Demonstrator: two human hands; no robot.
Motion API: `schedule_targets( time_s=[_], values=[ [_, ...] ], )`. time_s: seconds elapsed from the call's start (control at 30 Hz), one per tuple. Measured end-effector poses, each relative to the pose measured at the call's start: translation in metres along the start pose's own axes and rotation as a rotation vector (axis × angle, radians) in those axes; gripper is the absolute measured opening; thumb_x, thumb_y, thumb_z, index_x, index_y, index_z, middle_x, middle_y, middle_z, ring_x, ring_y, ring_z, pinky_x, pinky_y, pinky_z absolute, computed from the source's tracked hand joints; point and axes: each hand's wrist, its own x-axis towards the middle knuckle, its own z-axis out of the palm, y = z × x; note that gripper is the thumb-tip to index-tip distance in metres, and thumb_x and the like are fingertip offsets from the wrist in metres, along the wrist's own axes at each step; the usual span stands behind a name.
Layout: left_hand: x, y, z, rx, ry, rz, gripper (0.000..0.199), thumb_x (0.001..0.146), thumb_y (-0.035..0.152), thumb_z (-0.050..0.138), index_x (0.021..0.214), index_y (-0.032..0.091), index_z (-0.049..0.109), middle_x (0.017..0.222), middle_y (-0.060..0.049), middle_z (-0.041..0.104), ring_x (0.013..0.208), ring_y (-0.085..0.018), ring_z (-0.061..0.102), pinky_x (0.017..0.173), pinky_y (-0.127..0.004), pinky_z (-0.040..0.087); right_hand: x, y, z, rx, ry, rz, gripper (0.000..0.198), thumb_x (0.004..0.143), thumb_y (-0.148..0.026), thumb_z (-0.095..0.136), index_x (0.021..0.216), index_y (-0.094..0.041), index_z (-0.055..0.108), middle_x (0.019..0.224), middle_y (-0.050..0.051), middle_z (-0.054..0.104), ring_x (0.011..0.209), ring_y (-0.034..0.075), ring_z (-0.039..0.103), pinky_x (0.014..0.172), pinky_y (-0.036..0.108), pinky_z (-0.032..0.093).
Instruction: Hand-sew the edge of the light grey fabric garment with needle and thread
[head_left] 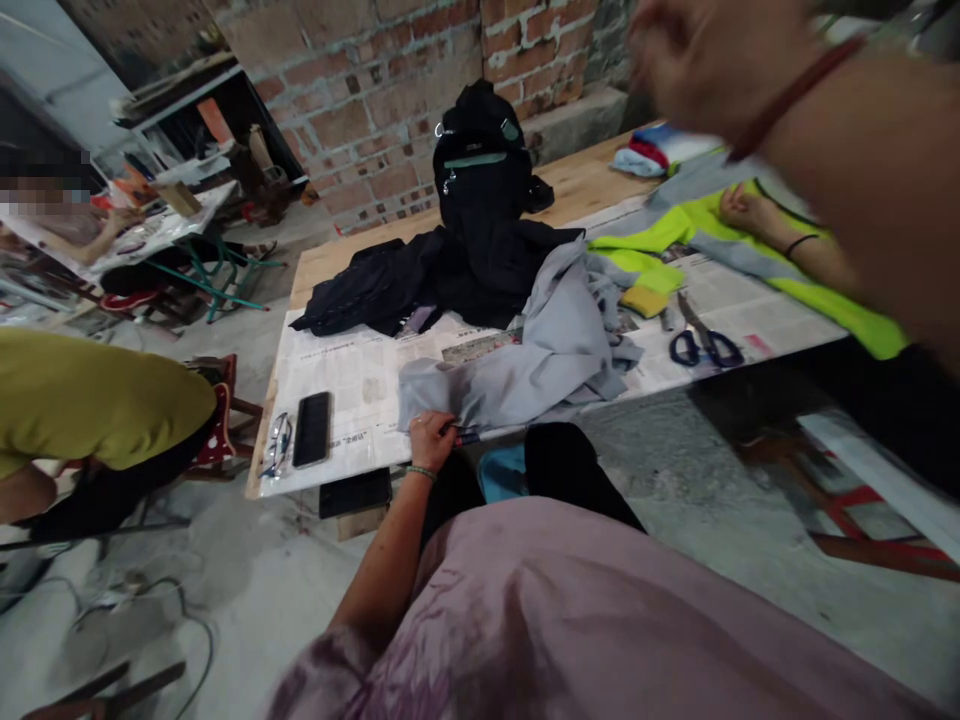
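Observation:
My left hand [431,440] is at the table's front edge, its fingers closed on the end of a grey garment [551,345]. The garment lies crumpled along the edge, one part stretching towards that hand. A small dark object, too small to name, shows beside my fingertips. Raised high at the upper right and close to the camera is my right hand [712,65], with a red band at the wrist. Its fingers look curled together but are blurred; whatever they hold cannot be made out. Dark-handled scissors [703,338] rest on the newspaper right of the garment.
Newspaper covers the table [352,375]; a phone [312,428] and glasses [277,445] lie at its left. Black cloth [375,285] and a black backpack [481,150] stand behind. Another person's hand [754,212] rests on a yellow-grey garment [705,225]. People sit at left.

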Motion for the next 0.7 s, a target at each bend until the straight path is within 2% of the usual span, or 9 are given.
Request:
schedule_targets(
  time_s=[0.07, 0.13, 0.23, 0.33, 0.43, 0.57, 0.7],
  values=[
    [-0.001, 0.0, 0.0, 0.006, 0.008, -0.011, 0.018, 0.069, 0.013, 0.06, 0.083, 0.022, 0.067, 0.085, -0.001, 0.069, 0.087, -0.018, 0.06, 0.082, -0.034, 0.038, -0.037, -0.027, 0.034, -0.038, -0.192, -0.006, 0.041, 0.09, -0.031, 0.03, 0.089, -0.008, 0.064, 0.086, 0.002, 0.063, 0.083, 0.013, 0.058, 0.076, 0.027, 0.041],
    [-0.002, 0.001, 0.0, 0.021, 0.013, -0.016, 0.021, 0.069, 0.013, 0.06, 0.086, 0.022, 0.067, 0.087, -0.002, 0.068, 0.089, -0.019, 0.059, 0.083, -0.034, 0.037, -0.101, -0.05, 0.082, 0.026, -0.327, 0.029, 0.022, 0.084, -0.025, 0.044, 0.085, -0.012, 0.062, 0.073, 0.002, 0.062, 0.067, 0.01, 0.056, 0.066, 0.022, 0.041],
    [-0.004, 0.004, -0.002, 0.063, 0.004, -0.018, 0.023, 0.07, 0.014, 0.059, 0.089, 0.023, 0.067, 0.09, -0.002, 0.067, 0.092, -0.02, 0.057, 0.085, -0.036, 0.036, -0.207, -0.06, 0.147, 0.156, -0.357, 0.077, 0.021, 0.086, -0.025, 0.041, 0.083, -0.015, 0.059, 0.065, 0.001, 0.06, 0.057, 0.011, 0.054, 0.057, 0.02, 0.042],
    [-0.004, 0.007, -0.003, 0.082, -0.009, -0.009, 0.019, 0.072, 0.014, 0.057, 0.085, 0.025, 0.067, 0.091, -0.002, 0.067, 0.092, -0.02, 0.056, 0.086, -0.037, 0.034, -0.271, -0.046, 0.18, 0.187, -0.343, 0.259, 0.022, 0.085, -0.028, 0.038, 0.084, -0.017, 0.057, 0.066, 0.003, 0.062, 0.059, 0.013, 0.055, 0.059, 0.023, 0.043],
    [0.0, 0.008, -0.008, 0.133, 0.003, 0.005, 0.014, 0.074, 0.016, 0.058, 0.079, 0.024, 0.068, 0.087, -0.003, 0.067, 0.089, -0.021, 0.056, 0.083, -0.037, 0.035, -0.287, -0.022, 0.184, 0.159, -0.351, 0.372, 0.022, 0.084, -0.029, 0.038, 0.085, -0.018, 0.057, 0.066, 0.004, 0.062, 0.061, 0.015, 0.056, 0.063, 0.025, 0.043],
    [0.009, 0.003, -0.022, 0.234, 0.067, 0.032, 0.008, 0.076, 0.018, 0.058, 0.075, 0.022, 0.066, 0.084, -0.006, 0.066, 0.086, -0.024, 0.055, 0.08, -0.04, 0.034, -0.277, -0.002, 0.18, 0.166, -0.309, 0.458, 0.023, 0.085, -0.032, 0.036, 0.083, -0.019, 0.055, 0.066, 0.004, 0.062, 0.062, 0.016, 0.056, 0.065, 0.026, 0.043],
    [0.015, -0.004, -0.04, 0.126, 0.022, 0.182, 0.011, 0.082, 0.021, 0.054, 0.082, 0.022, 0.065, 0.085, -0.005, 0.067, 0.086, -0.02, 0.057, 0.082, -0.036, 0.037, -0.271, 0.004, 0.179, 0.274, -0.289, 0.615, 0.022, 0.084, -0.035, 0.039, 0.078, -0.019, 0.053, 0.06, 0.0, 0.059, 0.048, 0.012, 0.05, 0.054, 0.023, 0.042]
  ],
)
